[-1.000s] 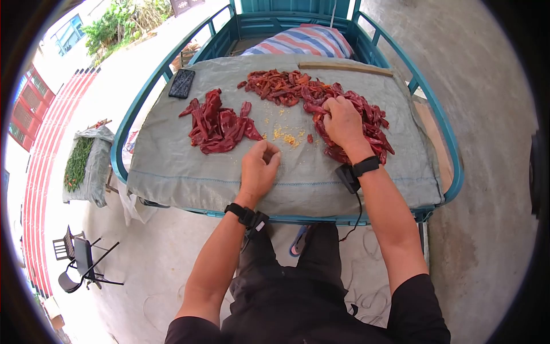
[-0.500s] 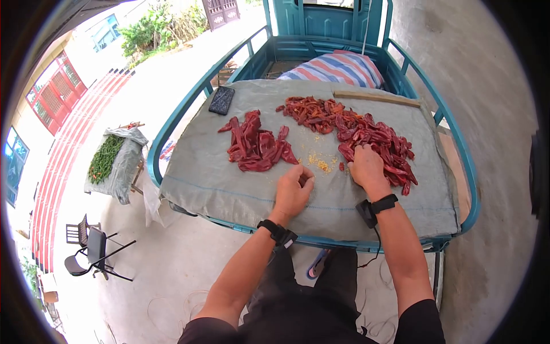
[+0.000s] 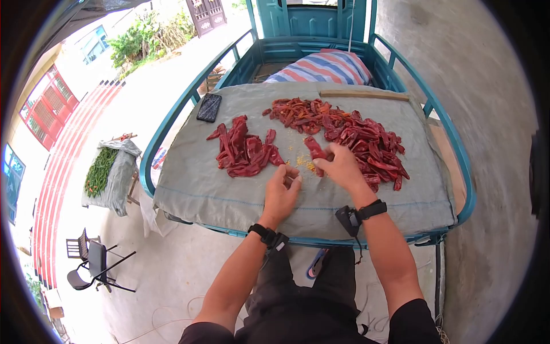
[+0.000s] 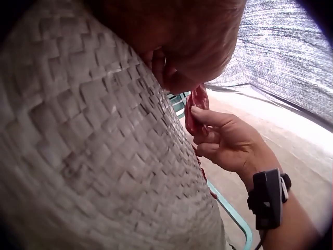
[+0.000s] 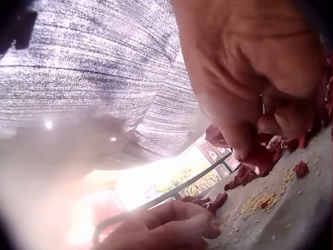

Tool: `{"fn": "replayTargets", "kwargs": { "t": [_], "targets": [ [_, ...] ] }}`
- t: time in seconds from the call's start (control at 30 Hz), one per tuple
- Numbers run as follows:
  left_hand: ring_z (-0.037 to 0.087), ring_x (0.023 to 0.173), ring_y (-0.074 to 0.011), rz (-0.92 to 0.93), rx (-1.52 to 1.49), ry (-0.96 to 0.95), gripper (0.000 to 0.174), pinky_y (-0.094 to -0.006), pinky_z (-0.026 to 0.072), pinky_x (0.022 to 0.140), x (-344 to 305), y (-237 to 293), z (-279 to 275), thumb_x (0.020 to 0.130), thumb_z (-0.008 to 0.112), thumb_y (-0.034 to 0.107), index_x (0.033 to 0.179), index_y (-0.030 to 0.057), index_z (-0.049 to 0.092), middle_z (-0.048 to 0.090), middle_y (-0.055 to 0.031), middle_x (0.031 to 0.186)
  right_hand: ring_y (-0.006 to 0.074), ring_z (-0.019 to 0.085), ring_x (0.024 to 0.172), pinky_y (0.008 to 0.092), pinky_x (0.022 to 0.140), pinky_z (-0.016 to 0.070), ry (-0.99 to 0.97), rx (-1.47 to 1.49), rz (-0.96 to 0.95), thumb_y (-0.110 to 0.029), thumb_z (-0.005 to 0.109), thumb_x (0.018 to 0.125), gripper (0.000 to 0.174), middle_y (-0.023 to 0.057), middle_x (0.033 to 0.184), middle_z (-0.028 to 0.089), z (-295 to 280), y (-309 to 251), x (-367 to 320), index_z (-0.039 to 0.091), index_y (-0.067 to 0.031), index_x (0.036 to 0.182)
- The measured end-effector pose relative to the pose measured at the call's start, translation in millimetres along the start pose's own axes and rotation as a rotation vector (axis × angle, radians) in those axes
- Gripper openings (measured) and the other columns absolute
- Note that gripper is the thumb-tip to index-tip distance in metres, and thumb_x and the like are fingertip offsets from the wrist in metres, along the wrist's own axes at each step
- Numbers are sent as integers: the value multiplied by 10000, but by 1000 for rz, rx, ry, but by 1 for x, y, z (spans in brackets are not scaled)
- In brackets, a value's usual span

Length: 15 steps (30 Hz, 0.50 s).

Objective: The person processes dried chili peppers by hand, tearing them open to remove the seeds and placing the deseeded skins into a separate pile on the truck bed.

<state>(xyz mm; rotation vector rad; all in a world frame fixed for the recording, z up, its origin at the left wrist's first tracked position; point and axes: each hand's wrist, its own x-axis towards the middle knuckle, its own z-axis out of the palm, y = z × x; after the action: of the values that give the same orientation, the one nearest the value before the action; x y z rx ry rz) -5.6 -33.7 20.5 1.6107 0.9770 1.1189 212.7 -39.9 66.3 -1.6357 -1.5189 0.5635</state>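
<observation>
My right hand [image 3: 342, 171] pinches a dried red chili pepper [image 3: 314, 147] between thumb and fingers, above the woven sheet [image 3: 229, 203]. In the left wrist view the thumb presses flat on this pepper [image 4: 196, 99]. My left hand [image 3: 279, 198] rests near the sheet with fingers loosely bent, its tips by the lower right end of a pile of whole chilies [image 3: 243, 150]. A larger chili heap [image 3: 375, 150] lies to the right of my right hand. Smaller torn chili pieces [image 3: 301, 113] lie beyond. Yellow seeds [image 3: 303, 163] are scattered between the hands.
The sheet covers the rear of a teal cargo bed with side rails [image 3: 438, 120]. A dark phone [image 3: 209, 108] lies at the far left, a wooden strip [image 3: 364, 94] along the back. Behind is a striped bag [image 3: 321, 67]. Green chilies [image 3: 102, 172] and a folding chair [image 3: 97, 261] stand left.
My right hand has come away from the right heap, moving left with a chili pinched in it. The left hand stays beside the left pile. The head view has shifted.
</observation>
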Motion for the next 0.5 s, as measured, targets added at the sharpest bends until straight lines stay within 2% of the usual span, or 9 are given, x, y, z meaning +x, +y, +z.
{"fn": "replayTargets", "kwargs": {
  "t": [0.03,0.13,0.23,0.33,0.5],
  "targets": [
    [673,851,-103,-7,-47,13,217,-293,565,783,0,2,-1,1052,722,82,1228,-17,643,724,-52,1037,268,746,822,430,752,579,-66,133,38,-249,881,897,357,153,909,773,8,-4,-4,737,31,1063],
    [700,919,-129,38,-149,-42,303,-300,584,823,2,-3,-4,1086,703,108,1330,-28,585,719,-83,1132,167,679,704,360,636,547,-84,458,163,-212,849,955,300,95,864,746,36,-2,-14,737,34,1084],
    [721,903,-133,25,-197,-85,332,-288,578,809,4,-12,-4,1091,727,134,1357,-20,600,743,-79,1031,124,635,653,318,548,496,-46,552,210,-167,820,985,236,78,866,733,49,-1,-21,725,29,1077],
    [726,897,-127,-9,-198,-74,321,-278,577,797,7,-17,-2,1093,720,106,1365,-19,601,754,-85,1035,109,611,610,305,493,457,-27,580,147,-177,815,989,244,77,877,733,55,5,-24,715,20,1093],
    [730,876,-128,-5,-153,-88,303,-286,595,803,7,-16,-5,1085,717,66,1352,-26,607,764,-89,1030,99,602,614,291,512,467,-40,613,107,-187,801,1013,227,55,853,702,52,3,-31,709,0,1101]
  ]
}}
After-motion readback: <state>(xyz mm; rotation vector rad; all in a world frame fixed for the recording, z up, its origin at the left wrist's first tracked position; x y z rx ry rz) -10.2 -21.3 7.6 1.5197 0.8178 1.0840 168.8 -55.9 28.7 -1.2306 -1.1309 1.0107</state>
